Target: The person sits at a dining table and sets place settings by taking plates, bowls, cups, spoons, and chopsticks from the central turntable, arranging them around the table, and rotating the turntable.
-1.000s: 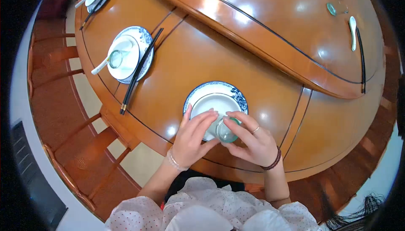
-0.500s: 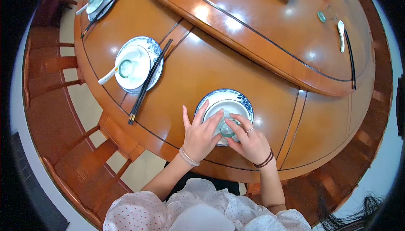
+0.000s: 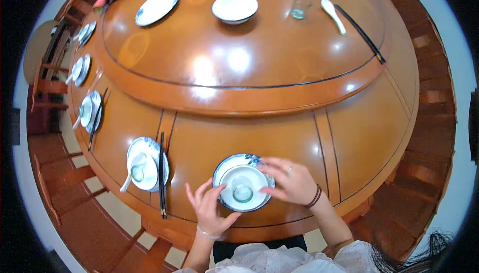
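A glass cup [image 3: 243, 193] lies inside a white bowl [image 3: 230, 177], which stands on a blue-patterned plate [image 3: 223, 165] near the table's front edge. My left hand [image 3: 210, 210] is at the left rim of the bowl, thumb and fingers apart, holding nothing. On the right side, my right hand [image 3: 288, 180] reaches over the plate's rim with its fingers spread, and nothing is in it. Both hands are very near the bowl; whether the fingertips touch it I cannot tell.
Left is a place setting [image 3: 145, 159] with black chopsticks [image 3: 162, 183]. The raised turntable [image 3: 164, 63] holds a white bowl [image 3: 235, 6], an oval-looking plate [image 3: 157, 8], a glass [image 3: 298, 8], a white spoon [image 3: 333, 16] and more chopsticks [image 3: 360, 34].
The view has lifted and shows more of the turntable. My fingers have let go of the glass cup, which now rests in the bowl, and my hands have moved apart.
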